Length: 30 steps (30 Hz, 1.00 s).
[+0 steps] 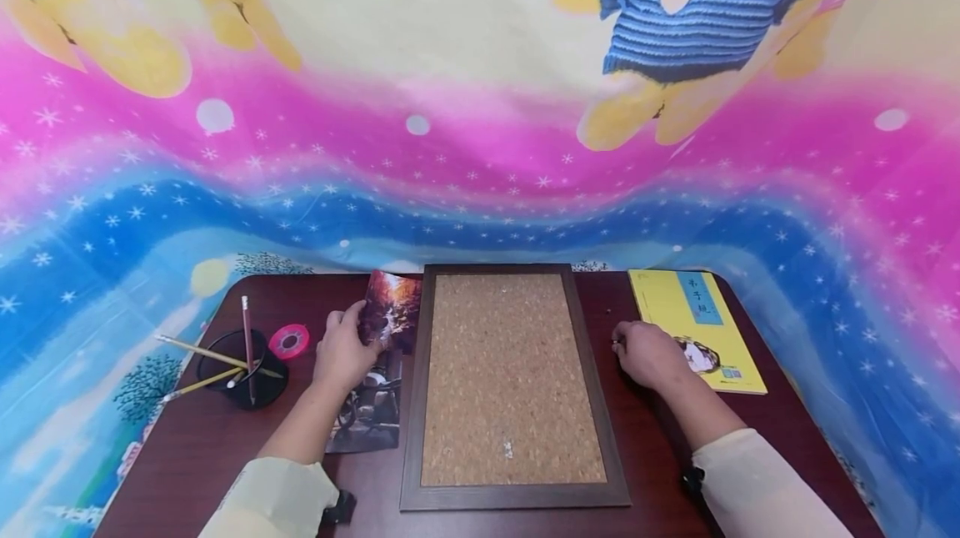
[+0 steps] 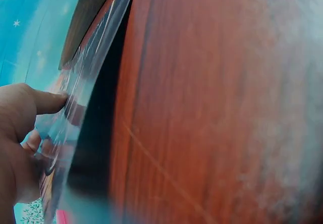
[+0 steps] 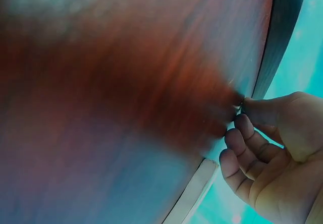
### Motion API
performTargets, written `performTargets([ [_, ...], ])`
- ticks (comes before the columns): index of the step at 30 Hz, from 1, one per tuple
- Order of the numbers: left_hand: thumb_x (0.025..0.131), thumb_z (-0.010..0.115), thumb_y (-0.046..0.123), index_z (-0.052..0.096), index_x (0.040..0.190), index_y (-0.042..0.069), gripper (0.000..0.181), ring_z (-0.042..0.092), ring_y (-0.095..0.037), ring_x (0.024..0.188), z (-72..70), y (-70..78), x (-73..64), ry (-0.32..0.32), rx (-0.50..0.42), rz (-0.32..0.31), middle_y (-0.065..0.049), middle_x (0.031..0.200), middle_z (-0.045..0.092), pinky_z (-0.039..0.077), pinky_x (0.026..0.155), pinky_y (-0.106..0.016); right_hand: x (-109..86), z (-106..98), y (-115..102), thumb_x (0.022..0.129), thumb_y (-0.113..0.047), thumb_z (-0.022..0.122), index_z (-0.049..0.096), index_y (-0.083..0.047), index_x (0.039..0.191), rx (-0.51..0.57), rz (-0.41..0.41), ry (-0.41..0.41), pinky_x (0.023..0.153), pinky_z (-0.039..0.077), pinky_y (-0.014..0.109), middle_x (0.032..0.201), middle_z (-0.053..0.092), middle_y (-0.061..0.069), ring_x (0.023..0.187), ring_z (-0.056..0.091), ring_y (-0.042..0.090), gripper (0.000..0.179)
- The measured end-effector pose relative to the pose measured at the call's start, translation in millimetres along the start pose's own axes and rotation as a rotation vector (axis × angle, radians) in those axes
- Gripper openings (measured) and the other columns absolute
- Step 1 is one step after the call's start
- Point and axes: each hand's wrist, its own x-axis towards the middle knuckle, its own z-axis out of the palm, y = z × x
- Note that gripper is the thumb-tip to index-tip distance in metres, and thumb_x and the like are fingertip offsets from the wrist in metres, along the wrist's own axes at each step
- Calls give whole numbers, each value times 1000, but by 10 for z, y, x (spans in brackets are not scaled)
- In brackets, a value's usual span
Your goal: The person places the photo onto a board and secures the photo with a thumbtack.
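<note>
My left hand [image 1: 344, 348] pinches the left edge of a glossy picture print [image 1: 392, 309] with orange autumn trees. The thumb lies against its surface in the left wrist view, and the sheet [image 2: 83, 98] is lifted on edge above the table. Just in front lies a second print, a dark motorcycle picture [image 1: 372, 413], partly overlapped by the first. Between the hands lies a cork board [image 1: 510, 379] in a brown frame. To its right, my right hand [image 1: 651, 354] is low over the table, thumb and forefinger pinching a tiny shiny thing [image 3: 238, 105], mostly hidden by the fingertips.
A black mesh cup [image 1: 262, 392] with several pencils stands at the left, beside a pink ring-shaped roll [image 1: 289, 341]. At the right lies a yellow book [image 1: 731, 346], close to my right hand. A printed cloth [image 1: 480, 146] hangs behind the dark red table [image 1: 675, 513].
</note>
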Motion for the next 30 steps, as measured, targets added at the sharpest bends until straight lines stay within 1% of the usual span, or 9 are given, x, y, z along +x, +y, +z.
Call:
performTargets([
  [4, 87, 79, 15, 42, 155, 11, 77, 60, -42, 107, -3, -10, 4, 13, -26, 17, -19, 128, 49, 51, 89, -58, 14, 7, 1, 98, -9, 64, 71, -5, 101, -9, -1, -3, 76, 57, 51, 90, 69, 8, 87, 68, 31, 8],
  [8, 90, 76, 12, 44, 154, 11, 72, 60, -39, 106, -4, -32, 23, 17, -55, 36, -18, 125, 53, 50, 90, -56, 16, 1, 4, 97, -7, 65, 71, -7, 100, -4, -3, -6, 77, 56, 51, 90, 69, 7, 87, 68, 30, 7],
  [13, 92, 74, 9, 45, 155, 12, 69, 60, -38, 102, -23, -58, 44, 7, -88, 57, -18, 122, 55, 49, 88, -54, 7, -14, 7, 98, -8, 66, 72, -9, 101, 34, 5, -15, 78, 56, 51, 93, 70, 6, 90, 68, 31, 7],
  [16, 92, 73, 7, 45, 154, 12, 69, 60, -36, 100, -38, -71, 54, 4, -104, 62, -17, 120, 55, 49, 86, -53, 1, -21, 7, 98, -8, 66, 71, -10, 101, 65, 5, -12, 77, 55, 51, 94, 70, 5, 90, 68, 29, 6],
  [20, 91, 72, 6, 46, 154, 12, 69, 59, -33, 97, -51, -65, 60, 5, -142, 53, -16, 117, 55, 48, 84, -50, -13, -22, 5, 100, -10, 66, 71, -12, 101, 116, 11, -6, 71, 53, 45, 92, 71, 3, 80, 64, 22, 6],
  [23, 91, 73, 4, 48, 153, 13, 67, 60, -32, 96, -47, -58, 60, 21, -176, 43, -14, 114, 55, 49, 83, -49, -27, -25, -4, 100, -11, 67, 71, -13, 102, 144, 9, -1, 68, 51, 40, 90, 71, 2, 74, 60, 18, 5],
  [27, 93, 70, 2, 51, 151, 13, 62, 64, -29, 92, -35, -58, 54, 40, -209, 36, -12, 111, 54, 51, 79, -46, -44, -39, -20, 100, -12, 67, 71, -13, 102, 160, -7, 14, 67, 50, 39, 90, 71, 2, 72, 59, 17, 5],
  [30, 94, 67, 1, 52, 151, 15, 60, 66, -27, 89, -30, -65, 47, 35, -233, 21, -11, 110, 52, 53, 73, -40, -50, -47, -32, 101, -12, 66, 71, -13, 104, 166, -14, 23, 68, 50, 39, 91, 71, 2, 73, 59, 17, 6],
])
